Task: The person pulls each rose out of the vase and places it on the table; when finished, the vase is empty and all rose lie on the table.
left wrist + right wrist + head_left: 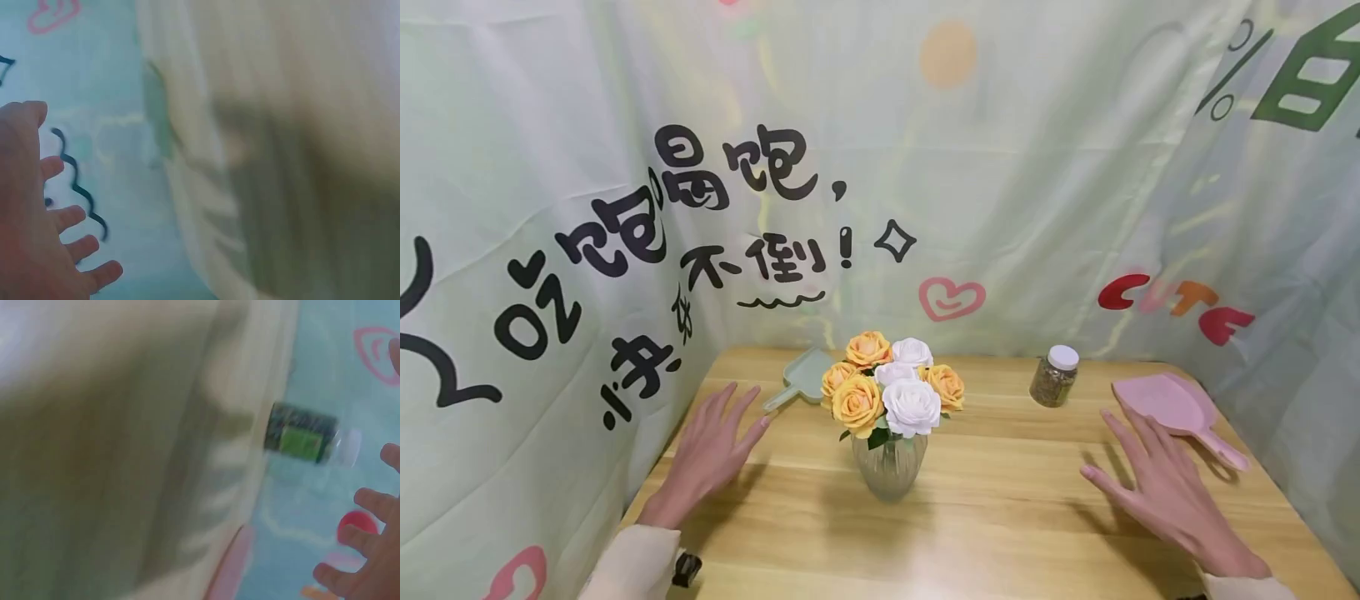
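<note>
Over the left side of the table my left hand hovers with spread fingers, holding nothing. A pale green dustpan-shaped scoop lies just beyond it. My right hand is held above the right side, fingers spread and nothing in them. Close by it lies a pink dustpan-shaped scoop, partly behind the fingertips. Between the hands stands a ribbed glass vase with orange roses and white roses. A small jar with a white lid and dark contents stands upright at the back right; its green label shows in the right wrist view.
The wooden table has printed cloth hanging behind it and at both sides. Dark lettering and drawings mark the cloth. A dark band sits at my left wrist by the pale sleeve.
</note>
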